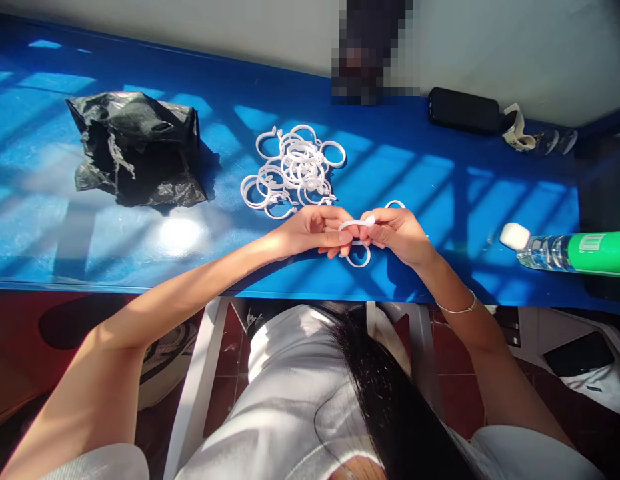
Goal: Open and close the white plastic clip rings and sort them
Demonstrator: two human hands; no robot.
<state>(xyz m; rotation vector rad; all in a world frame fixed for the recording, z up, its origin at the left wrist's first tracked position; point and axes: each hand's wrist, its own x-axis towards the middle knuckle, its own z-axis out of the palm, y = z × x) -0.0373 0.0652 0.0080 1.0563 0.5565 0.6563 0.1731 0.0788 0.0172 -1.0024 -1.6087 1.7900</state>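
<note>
We seem to be working a white ring point(354, 224) with our fingertips; the next move likely calls for a steady, light pinch. Our left hand point(315, 230) grips its nine-o'clock end, our right hand point(400, 233) its three-o'clock end, forearms slanting inward. A ring pile point(304, 167) lies toward eleven o'clock.

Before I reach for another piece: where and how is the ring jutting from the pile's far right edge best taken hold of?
Probably pinch the right-hand arc of that white ring, coming from the right: this arc juts out over the blue table, while its left side meets the tangled pile.
</note>
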